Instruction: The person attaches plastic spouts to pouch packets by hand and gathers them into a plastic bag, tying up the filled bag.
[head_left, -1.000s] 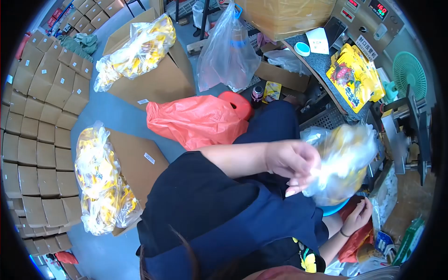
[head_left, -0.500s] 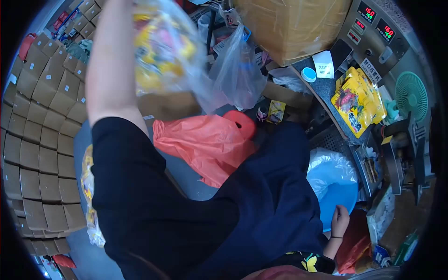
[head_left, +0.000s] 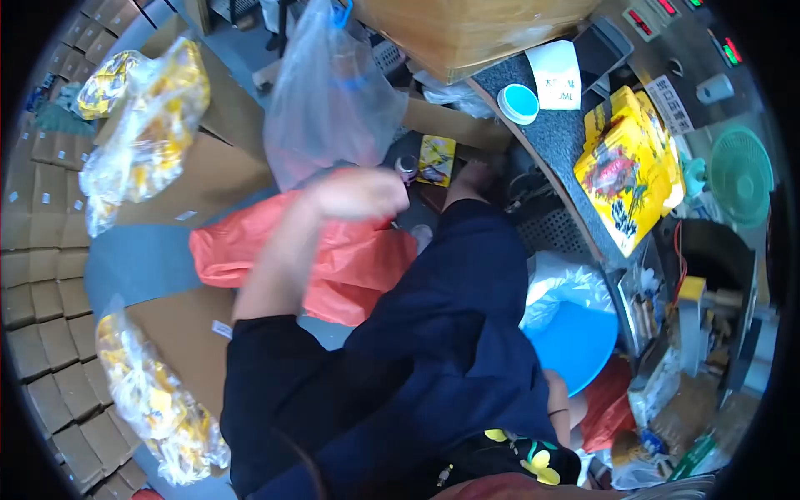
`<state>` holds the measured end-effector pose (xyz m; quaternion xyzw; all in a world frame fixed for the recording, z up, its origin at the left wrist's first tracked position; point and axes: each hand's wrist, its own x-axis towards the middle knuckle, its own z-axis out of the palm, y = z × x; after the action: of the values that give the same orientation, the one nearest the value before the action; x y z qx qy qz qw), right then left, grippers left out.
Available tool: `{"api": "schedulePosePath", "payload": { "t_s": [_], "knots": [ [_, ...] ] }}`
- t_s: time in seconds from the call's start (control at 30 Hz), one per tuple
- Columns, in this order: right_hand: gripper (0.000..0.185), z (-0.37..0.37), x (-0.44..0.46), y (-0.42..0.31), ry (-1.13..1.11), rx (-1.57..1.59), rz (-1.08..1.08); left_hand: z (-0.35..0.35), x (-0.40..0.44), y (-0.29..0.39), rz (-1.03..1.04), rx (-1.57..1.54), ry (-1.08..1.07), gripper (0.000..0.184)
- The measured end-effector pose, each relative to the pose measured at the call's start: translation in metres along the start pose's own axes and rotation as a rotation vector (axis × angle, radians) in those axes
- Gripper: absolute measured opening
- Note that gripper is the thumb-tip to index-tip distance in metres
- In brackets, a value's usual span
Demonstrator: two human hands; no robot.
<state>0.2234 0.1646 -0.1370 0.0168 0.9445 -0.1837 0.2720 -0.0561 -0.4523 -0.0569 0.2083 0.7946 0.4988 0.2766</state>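
Over the red bag (head_left: 367, 267), the blurred left hand (head_left: 360, 194) looks empty (openness unclear), the right hand (head_left: 556, 387) too hidden to tell.

Blk short slv (head_left: 275, 346), navy trousers (head_left: 483, 258), dk wristband (head_left: 558, 411).

The grey-blue floor (head_left: 125, 268) carries two open cardboard boxes, an upper one (head_left: 200, 175) and a lower one (head_left: 187, 333), set apart from each other, and beside them a stack of closed cartons (head_left: 50, 308) in tight rows. The workbench (head_left: 557, 137) has a dark speckled top; on it lie a round white container with a turquoise top (head_left: 519, 104), a printed white paper (head_left: 555, 75) just beside that, and overlapping yellow printed pouches (head_left: 621, 179) near the edge.
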Motion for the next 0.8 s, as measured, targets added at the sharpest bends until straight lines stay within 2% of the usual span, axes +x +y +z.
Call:
{"api": "schedulePosePath", "payload": {
  "t_s": [0.03,0.1,0.13,0.2,0.23,0.27,0.37,0.43,0.5,0.53,0.57,0.63,0.7,0.77,0.8],
  "knots": [
    [0.030,-0.002,-0.001,-0.001,-0.026,0.029,0.011,0.035,0.049,-0.054,-0.089,0.126,-0.208,0.030],
    [0.030,-0.008,0.006,-0.004,-0.064,0.063,0.042,0.084,0.125,-0.120,-0.278,0.367,-0.148,0.027],
    [0.030,-0.011,0.007,-0.005,-0.088,0.062,0.077,0.102,0.156,-0.152,-0.274,0.425,0.058,0.027],
    [0.030,-0.015,0.009,-0.005,-0.124,0.063,0.133,0.113,0.219,-0.205,-0.254,0.099,0.287,0.031],
    [0.030,-0.017,0.011,-0.006,-0.140,0.056,0.158,0.111,0.256,-0.221,-0.391,0.129,0.308,0.034],
    [0.030,-0.022,0.017,-0.006,-0.149,0.052,0.178,0.109,0.281,-0.236,-0.415,0.281,0.373,0.041],
    [0.031,-0.026,0.018,-0.008,-0.184,0.061,0.262,0.092,0.356,-0.273,-0.847,-0.021,0.570,0.056],
    [0.031,-0.030,0.024,-0.008,-0.196,0.062,0.303,0.091,0.406,-0.341,-1.070,0.065,0.379,0.064],
    [0.031,-0.031,0.027,-0.007,-0.201,0.069,0.338,0.077,0.407,-0.345,-1.159,0.056,0.234,0.069],
    [0.031,-0.032,0.028,-0.007,-0.201,0.070,0.351,0.073,0.401,-0.341,-1.139,-0.002,0.188,0.070],
    [0.031,-0.032,0.029,-0.007,-0.200,0.071,0.366,0.079,0.401,-0.346,-1.183,-0.020,0.248,0.069],
    [0.032,-0.030,0.030,-0.007,-0.194,0.085,0.390,0.096,0.419,-0.404,-1.108,0.128,0.189,0.067],
    [0.032,-0.028,0.028,-0.005,-0.189,0.098,0.411,0.103,0.429,-0.431,-0.941,0.242,0.100,0.067],
    [0.032,-0.024,0.028,-0.004,-0.185,0.107,0.421,0.102,0.408,-0.410,-0.852,0.143,0.156,0.067],
    [0.032,-0.022,0.026,-0.004,-0.184,0.113,0.426,0.105,0.406,-0.406,-0.818,0.077,0.241,0.062]
  ]
}}
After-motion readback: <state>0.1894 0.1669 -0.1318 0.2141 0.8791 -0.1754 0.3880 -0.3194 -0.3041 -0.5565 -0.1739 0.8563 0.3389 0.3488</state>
